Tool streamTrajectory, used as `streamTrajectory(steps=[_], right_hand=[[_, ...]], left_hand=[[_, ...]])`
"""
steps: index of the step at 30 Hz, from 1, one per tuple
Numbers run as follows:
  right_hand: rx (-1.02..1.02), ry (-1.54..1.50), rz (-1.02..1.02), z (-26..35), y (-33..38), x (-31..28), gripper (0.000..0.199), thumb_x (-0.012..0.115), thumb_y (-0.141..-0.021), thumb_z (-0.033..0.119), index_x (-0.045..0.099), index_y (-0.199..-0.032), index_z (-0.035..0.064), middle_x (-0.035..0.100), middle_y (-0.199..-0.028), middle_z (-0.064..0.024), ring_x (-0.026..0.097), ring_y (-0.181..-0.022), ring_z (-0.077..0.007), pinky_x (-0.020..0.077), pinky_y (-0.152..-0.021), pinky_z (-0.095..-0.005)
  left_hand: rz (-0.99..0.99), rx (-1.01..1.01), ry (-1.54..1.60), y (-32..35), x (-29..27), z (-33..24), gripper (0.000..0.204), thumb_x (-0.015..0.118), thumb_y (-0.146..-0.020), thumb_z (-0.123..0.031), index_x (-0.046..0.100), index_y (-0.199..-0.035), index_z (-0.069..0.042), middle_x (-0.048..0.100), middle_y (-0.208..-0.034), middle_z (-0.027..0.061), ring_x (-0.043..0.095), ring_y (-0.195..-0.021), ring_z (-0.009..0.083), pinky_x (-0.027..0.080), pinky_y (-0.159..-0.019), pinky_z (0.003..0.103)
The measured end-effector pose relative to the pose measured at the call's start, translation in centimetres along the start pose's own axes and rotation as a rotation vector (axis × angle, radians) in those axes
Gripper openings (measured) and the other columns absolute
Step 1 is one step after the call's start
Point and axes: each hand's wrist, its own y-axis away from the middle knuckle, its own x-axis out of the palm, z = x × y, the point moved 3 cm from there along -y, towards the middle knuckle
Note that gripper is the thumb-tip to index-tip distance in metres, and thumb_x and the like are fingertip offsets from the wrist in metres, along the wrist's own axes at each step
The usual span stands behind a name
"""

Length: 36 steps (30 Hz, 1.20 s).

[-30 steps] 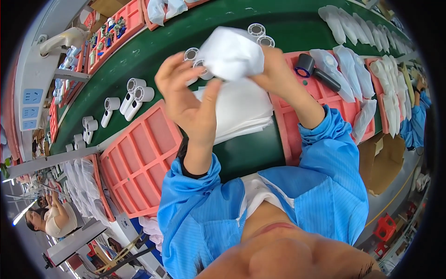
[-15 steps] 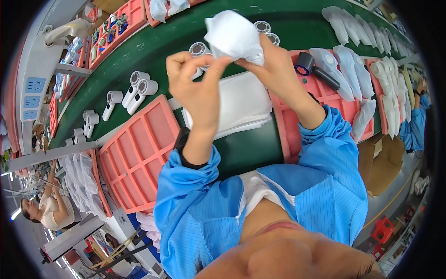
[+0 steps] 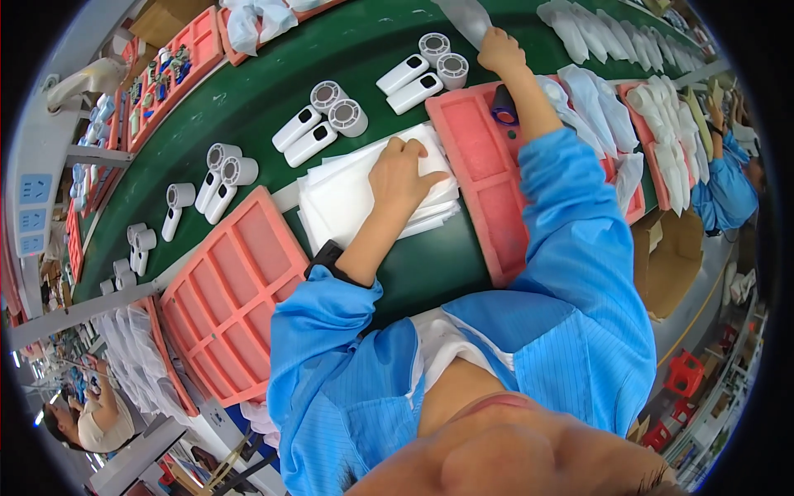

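On the bench [image 3: 430,273], filled bags [image 3: 566,35] look done, devices [image 3: 346,118] lie bare; right fingers [image 3: 494,38] grasp a white pouch [image 3: 465,16], left fingers [image 3: 394,149] rest loose on sheets [image 3: 328,198].

Free to pass along the bare green table [image 3: 434,269] between the left pink tray [image 3: 236,291] and the right pink tray [image 3: 480,165], as far as a stack of white sheets [image 3: 333,202] partly covered by the left hand [image 3: 401,175]. Passable between pairs of white dryer-shaped devices [image 3: 348,119] and behind them. Blocked at right by the right forearm [image 3: 535,101], slanting over that tray, and the right hand [image 3: 502,54] gripping a white bag [image 3: 467,16].
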Motion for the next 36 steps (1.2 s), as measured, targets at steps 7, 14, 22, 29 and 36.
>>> streamTrajectory(steps=[7, 14, 22, 29, 36], right_hand=[[-0.177, -0.61, 0.591, 5.1, 3.2, -0.7, 0.054, 0.073, -0.066, 0.016, 0.058, -0.115, -0.0013, 0.066, -0.097, -0.013, 0.063, -0.087, -0.0247, 0.0505, -0.079, -0.0346], [-0.218, -0.951, 0.176, 6.9, 6.7, -15.2, 0.049, 0.076, -0.061, 0.016, 0.058, -0.105, 0.0019, 0.063, -0.091, -0.0063, 0.059, -0.085, -0.0145, 0.0477, -0.077, -0.0275], [-0.426, -1.037, 0.082, 8.6, 12.1, -17.7, 0.054, 0.079, -0.063, 0.012, 0.059, -0.113, 0.0037, 0.061, -0.098, -0.0038, 0.058, -0.089, -0.0128, 0.0478, -0.078, -0.0277], [-0.84, -0.854, -0.178, 15.6, 15.5, -16.1, 0.072, 0.082, -0.057, 0.007, 0.057, -0.124, 0.0041, 0.055, -0.109, -0.0126, 0.058, -0.097, -0.0262, 0.0498, -0.079, -0.0332], [-0.714, -0.747, -0.222, 15.6, 15.0, -14.7, 0.075, 0.079, -0.059, 0.003, 0.054, -0.13, 0.0052, 0.054, -0.11, -0.0136, 0.056, -0.097, -0.0298, 0.0501, -0.077, -0.0354]], left_hand=[[0.001, -0.044, 0.142, 0.1, 0.4, 0.8, 0.021, 0.08, -0.07, -0.024, 0.066, -0.073, -0.009, 0.062, -0.08, 0.0069, 0.061, -0.072, 0.0243, 0.047, -0.062, 0.035], [0.044, -0.21, 0.8, -0.6, -1.3, 4.1, 0.012, 0.078, -0.075, -0.015, 0.071, -0.08, -0.006, 0.064, -0.078, 0.0032, 0.054, -0.061, 0.0117, 0.042, -0.057, 0.026], [-0.179, -0.256, 1.011, 0.3, -8.5, 0.0, 0.01, 0.075, -0.081, -0.009, 0.071, -0.085, -0.001, 0.065, -0.083, -0.0003, 0.053, -0.066, 0.0066, 0.041, -0.06, 0.021], [-0.397, -0.239, 1.521, 0.1, -10.9, -1.1, 0.011, 0.07, -0.086, -0.007, 0.069, -0.095, -0.001, 0.066, -0.089, -0.0015, 0.056, -0.074, 0.0062, 0.042, -0.068, 0.021], [-0.648, 0.296, 0.125, 1.3, -9.6, -4.2, 0.022, 0.07, -0.078, -0.002, 0.068, -0.099, -0.002, 0.064, -0.089, 0.0052, 0.059, -0.076, 0.0208, 0.047, -0.072, 0.026]])
